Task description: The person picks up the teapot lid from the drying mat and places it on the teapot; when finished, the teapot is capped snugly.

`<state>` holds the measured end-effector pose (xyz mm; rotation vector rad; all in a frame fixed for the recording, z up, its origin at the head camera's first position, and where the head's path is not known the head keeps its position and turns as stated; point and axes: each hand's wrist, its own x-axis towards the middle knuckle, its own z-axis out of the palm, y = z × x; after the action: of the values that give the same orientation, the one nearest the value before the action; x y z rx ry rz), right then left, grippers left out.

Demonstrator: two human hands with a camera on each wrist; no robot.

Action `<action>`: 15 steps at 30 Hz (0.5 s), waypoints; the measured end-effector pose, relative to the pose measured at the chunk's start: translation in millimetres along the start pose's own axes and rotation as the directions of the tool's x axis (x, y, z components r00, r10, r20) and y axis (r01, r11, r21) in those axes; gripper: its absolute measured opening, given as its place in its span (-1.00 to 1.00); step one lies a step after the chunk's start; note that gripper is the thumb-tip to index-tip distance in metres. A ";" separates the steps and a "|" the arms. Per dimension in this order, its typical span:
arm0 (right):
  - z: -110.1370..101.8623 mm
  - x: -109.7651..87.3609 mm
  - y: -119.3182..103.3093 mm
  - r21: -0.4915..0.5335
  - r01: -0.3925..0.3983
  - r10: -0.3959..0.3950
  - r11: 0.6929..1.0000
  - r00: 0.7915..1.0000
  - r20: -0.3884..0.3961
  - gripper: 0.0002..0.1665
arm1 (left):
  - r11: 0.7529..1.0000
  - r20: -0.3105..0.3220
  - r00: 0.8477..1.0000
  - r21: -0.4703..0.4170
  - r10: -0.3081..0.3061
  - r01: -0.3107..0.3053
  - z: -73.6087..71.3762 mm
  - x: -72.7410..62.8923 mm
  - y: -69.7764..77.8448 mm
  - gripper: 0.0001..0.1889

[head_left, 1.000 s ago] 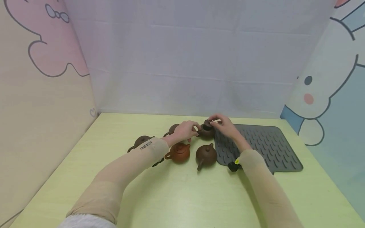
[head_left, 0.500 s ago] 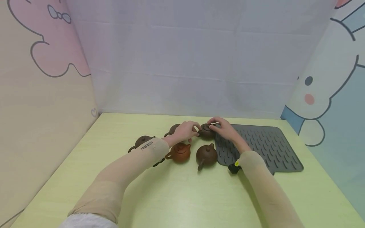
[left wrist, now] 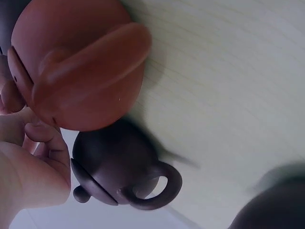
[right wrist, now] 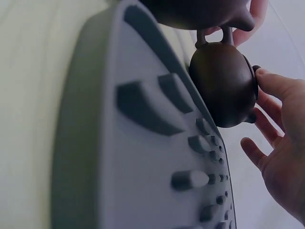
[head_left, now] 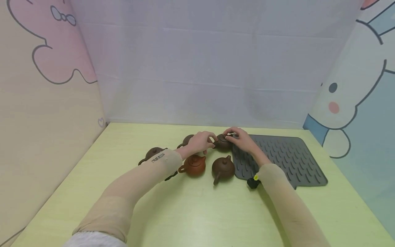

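A dark brown teapot [head_left: 223, 144] stands at the back, by the left edge of the grey mat. My left hand [head_left: 202, 141] pinches its handle from the left. From the right, my right hand [head_left: 242, 139] reaches over the top, its thumb and forefinger at the knob of the teapot lid [right wrist: 250, 76], which sits on the opening. The other fingers of that hand are spread around the spout side. An orange-brown teapot [left wrist: 90, 62] stands in front of my left hand, and a second dark teapot [head_left: 223, 168] stands nearer me.
Behind my left hand is another dark teapot [head_left: 187, 139], with one more dark teapot [head_left: 153, 152] further left, partly behind the sleeve. The grey ridged mat [head_left: 287, 157] lies on the right. A small black object [head_left: 253, 183] with a yellow bit shows by the right sleeve.
One second ago my right hand held the lid tilted above the teapot; it came down and the lid now lies on the opening. My left hand has stayed at the handle.
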<state>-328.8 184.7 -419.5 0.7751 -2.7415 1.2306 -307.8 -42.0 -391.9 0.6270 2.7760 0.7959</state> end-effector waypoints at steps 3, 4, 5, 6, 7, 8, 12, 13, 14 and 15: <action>-0.6 -0.8 -0.3 -0.001 -0.008 0.008 1.000 1.000 0.002 -0.62 | 1.000 0.040 0.999 0.022 0.003 -0.004 -4.0 -0.9 1.3 -0.68; -1.0 -1.0 -0.5 -0.007 -0.007 0.007 1.000 1.000 0.001 -0.60 | 1.000 0.057 0.998 0.030 0.006 -0.008 -5.8 -1.0 1.8 -0.66; -1.8 -1.4 -1.2 -0.012 -0.006 0.006 1.000 1.000 -0.002 -0.58 | 0.999 0.072 0.997 0.036 0.011 -0.014 -7.7 -1.2 2.2 -0.64; -2.4 -2.0 -2.1 -0.017 -0.006 0.006 1.000 1.000 -0.005 -0.56 | 0.999 0.085 0.996 0.044 0.018 -0.021 -9.3 -1.5 2.2 -0.63; -2.9 -2.1 -2.3 -0.023 -0.004 0.004 1.000 1.000 -0.009 -0.54 | 0.999 0.096 0.995 0.047 0.024 -0.028 -11.1 -2.1 2.3 -0.61; -3.6 -2.5 -3.1 -0.031 -0.002 0.002 1.000 1.000 -0.010 -0.53 | 0.998 0.105 0.994 0.051 0.031 -0.037 -12.5 -2.6 1.9 -0.59; -6.9 -4.4 -6.2 -0.073 0.010 -0.010 0.997 1.000 0.002 -0.50 | 0.995 0.113 0.992 0.078 0.052 -0.061 -15.8 -6.0 -3.1 -0.55; -7.9 -5.2 -7.7 -0.081 0.010 -0.010 0.997 1.000 0.005 -0.50 | 0.994 0.112 0.992 0.081 0.058 -0.067 -16.5 -7.6 -4.5 -0.55; -9.1 -6.6 -9.7 -0.094 0.016 -0.015 0.995 1.000 0.009 -0.50 | 0.993 0.111 0.992 0.084 0.068 -0.077 -17.3 -9.5 -5.7 -0.54; -10.5 -8.0 -11.9 -0.105 0.021 -0.020 0.994 1.000 0.012 -0.50 | 0.992 0.106 0.991 0.090 0.080 -0.090 -18.1 -11.9 -7.0 -0.54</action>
<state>-318.1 188.9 -405.9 0.7997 -2.7737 1.0719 -304.8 -61.0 -379.7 0.7849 2.7222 0.6325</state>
